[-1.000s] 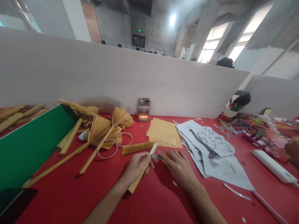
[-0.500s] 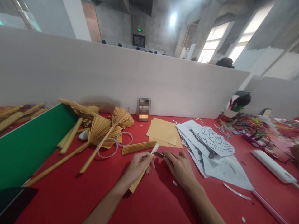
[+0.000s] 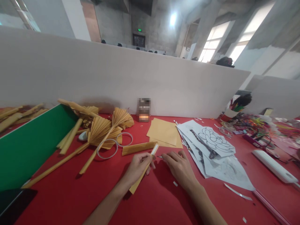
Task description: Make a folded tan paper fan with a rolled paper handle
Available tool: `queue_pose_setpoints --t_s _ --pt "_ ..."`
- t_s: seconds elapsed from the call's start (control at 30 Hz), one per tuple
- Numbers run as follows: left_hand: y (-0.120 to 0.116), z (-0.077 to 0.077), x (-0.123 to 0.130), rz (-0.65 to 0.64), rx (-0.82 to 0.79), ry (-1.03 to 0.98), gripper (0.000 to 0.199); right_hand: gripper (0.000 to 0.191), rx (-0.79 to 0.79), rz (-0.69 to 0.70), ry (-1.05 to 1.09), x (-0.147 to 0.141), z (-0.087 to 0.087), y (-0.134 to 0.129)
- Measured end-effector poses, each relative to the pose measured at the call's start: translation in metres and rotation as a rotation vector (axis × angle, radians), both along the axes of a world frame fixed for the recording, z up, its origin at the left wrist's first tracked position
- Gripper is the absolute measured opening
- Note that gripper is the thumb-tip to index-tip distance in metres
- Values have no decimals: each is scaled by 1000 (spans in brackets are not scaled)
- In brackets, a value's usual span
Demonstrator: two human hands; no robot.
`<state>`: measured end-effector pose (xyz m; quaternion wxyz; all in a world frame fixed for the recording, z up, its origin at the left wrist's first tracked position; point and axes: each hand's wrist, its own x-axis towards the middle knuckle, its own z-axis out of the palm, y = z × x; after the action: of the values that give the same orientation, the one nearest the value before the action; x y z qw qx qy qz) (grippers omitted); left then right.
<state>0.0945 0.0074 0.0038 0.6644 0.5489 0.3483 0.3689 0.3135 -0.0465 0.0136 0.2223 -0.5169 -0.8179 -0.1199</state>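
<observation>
My left hand [image 3: 140,167] is closed on a folded strip of tan paper [image 3: 138,184] that slants up and away from me. White tape [image 3: 155,149] covers the strip's far end, just beyond my fingertips. Close by on the right, my right hand [image 3: 179,165] grips a small knife [image 3: 160,157]; only its thin tip shows past the fingers, a short way from the strip. A pleated tan paper piece [image 3: 138,148] lies just beyond my left hand. Past both hands are flat tan sheets [image 3: 162,132].
Pleated paper fans [image 3: 99,129] and two clear rings [image 3: 107,149] lie left, beside a green board [image 3: 35,147]. Drawings on white paper [image 3: 215,140] lie right, near a white glue gun [image 3: 273,165]. A pixelated object [image 3: 144,109] stands against the white partition [image 3: 117,78].
The knife has turned in my right hand, so its dark flat side no longer shows and the tip sits slightly off the strip. My left hand and the strip have barely moved.
</observation>
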Motion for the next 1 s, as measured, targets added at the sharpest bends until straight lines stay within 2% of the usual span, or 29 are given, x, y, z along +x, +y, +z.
queue_pose_setpoints --t_s 0.3,0.7,0.87,1.0 --pt "1 -1 0 -5 -12 2 38 21 -11 26 -45 2 6 0" --pt "3 -6 -1 -9 -28 -7 41 20 35 35 -68 3 4 -2" --pt "3 -3 -2 -3 -64 -3 44 30 68 -9 -98 -1 3 -2" --pt "4 -3 -2 -3 -47 14 46 36 30 6 -112 -5 5 -3"
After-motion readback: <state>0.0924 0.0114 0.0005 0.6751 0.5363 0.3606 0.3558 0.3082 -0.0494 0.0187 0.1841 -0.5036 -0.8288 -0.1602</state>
